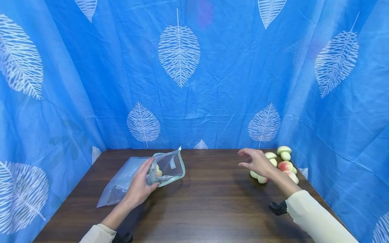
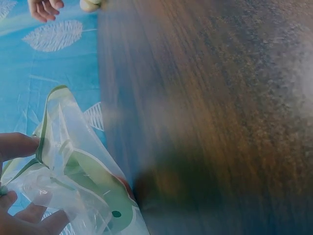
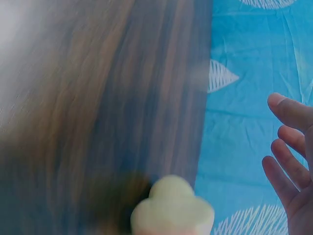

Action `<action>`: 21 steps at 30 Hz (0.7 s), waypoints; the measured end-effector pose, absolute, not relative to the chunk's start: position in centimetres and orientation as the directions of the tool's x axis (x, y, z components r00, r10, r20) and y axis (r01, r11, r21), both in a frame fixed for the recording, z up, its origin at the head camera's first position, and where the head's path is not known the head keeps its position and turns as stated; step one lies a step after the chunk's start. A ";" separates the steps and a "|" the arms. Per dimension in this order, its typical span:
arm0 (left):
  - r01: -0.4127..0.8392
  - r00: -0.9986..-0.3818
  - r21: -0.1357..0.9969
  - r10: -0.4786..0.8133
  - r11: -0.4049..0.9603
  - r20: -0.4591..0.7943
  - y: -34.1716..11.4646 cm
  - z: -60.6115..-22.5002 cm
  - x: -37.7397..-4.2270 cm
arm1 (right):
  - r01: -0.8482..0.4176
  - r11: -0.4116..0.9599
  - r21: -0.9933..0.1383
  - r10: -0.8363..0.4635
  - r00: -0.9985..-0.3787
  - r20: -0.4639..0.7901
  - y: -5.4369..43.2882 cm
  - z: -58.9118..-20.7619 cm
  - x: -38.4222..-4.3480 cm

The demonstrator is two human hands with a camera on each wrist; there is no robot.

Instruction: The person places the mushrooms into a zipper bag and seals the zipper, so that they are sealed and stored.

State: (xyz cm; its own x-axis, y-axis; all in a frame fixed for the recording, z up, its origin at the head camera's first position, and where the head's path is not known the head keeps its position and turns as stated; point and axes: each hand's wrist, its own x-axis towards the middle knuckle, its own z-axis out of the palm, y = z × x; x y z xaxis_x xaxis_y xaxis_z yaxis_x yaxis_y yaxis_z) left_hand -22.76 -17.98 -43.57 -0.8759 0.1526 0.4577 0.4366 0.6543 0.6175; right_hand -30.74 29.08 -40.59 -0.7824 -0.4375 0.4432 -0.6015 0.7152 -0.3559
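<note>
My left hand [image 1: 140, 184] grips a clear zip bag [image 1: 174, 164] by its mouth, thumb and fingers on either side of the green-edged rim. The mouth gapes to the right, and the flat body spreads left under the hand. A pale, rounded piece [image 1: 158, 171] shows inside. Over at the right, my right hand [image 1: 256, 163] hovers with loosely bent fingers and nothing in them. Below and beside it lie cream mushroom-shaped pieces [image 1: 284, 150] and red-and-cream peach-like pieces [image 1: 285, 166]. One pale mushroom shape [image 3: 171, 210] appears at the bottom of the right wrist view.
A dark wooden table [image 1: 206, 202] carries everything. Blue cloth [image 1: 212, 67] with white leaf prints hangs behind it and along both sides. The group of pieces sits near the table's right edge.
</note>
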 end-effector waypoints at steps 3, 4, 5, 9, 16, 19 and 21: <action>0.442 -0.874 0.622 0.156 0.647 0.459 -17.9 -43.7 -22.7 | -0.600 0.720 -0.349 -0.429 -0.780 0.455 30.3 -40.6 -30.5; 0.444 -0.874 0.623 0.158 0.644 0.460 -17.9 -43.7 -22.7 | -0.597 0.723 -0.347 -0.423 -0.780 0.460 30.7 -40.6 -30.4; 0.445 -0.873 0.624 0.158 0.642 0.461 -17.9 -43.7 -22.7 | -0.592 0.729 -0.343 -0.416 -0.782 0.465 31.2 -40.6 -30.3; 0.442 -0.875 0.628 0.154 0.641 0.459 -17.9 -43.7 -22.7 | -0.552 0.749 -0.367 -0.374 -0.809 0.454 32.9 -40.5 -29.8; 0.429 -0.882 0.629 0.149 0.649 0.448 -18.0 -43.5 -22.7 | -0.529 0.758 -0.382 -0.337 -0.818 0.466 35.7 -40.3 -29.1; 0.426 -0.883 0.629 0.147 0.651 0.446 -18.0 -43.5 -22.7 | -0.532 0.776 -0.339 -0.336 -0.804 0.491 36.8 -40.3 -28.8; 0.423 -0.884 0.629 0.147 0.652 0.443 -18.1 -43.5 -22.7 | -0.519 0.797 -0.308 -0.329 -0.802 0.499 37.6 -40.2 -28.6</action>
